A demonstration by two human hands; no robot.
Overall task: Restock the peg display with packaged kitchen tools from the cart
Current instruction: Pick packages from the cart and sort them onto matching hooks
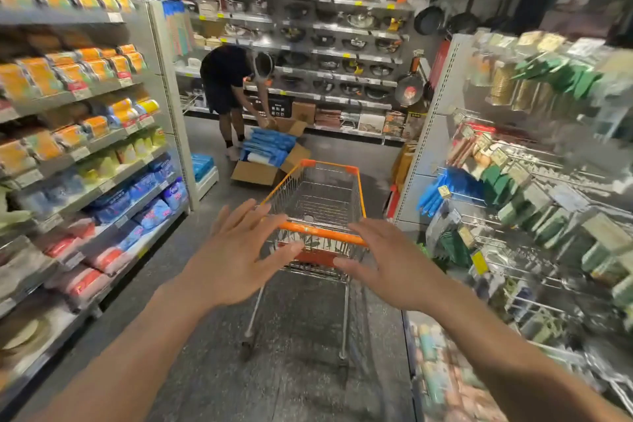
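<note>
Cart (318,231) stands mid-aisle, with a bare floor strip (164,267) along its left side and a narrower gap on its right. Beyond its front end, an open cardboard box (260,173) and a bending person (226,86) block the aisle. Left of cart: stocked shelves (85,147). Right of cart: peg display (531,199), hooks jutting toward it.

Grey speckled floor (301,370), stocked shelves (51,15)
</note>
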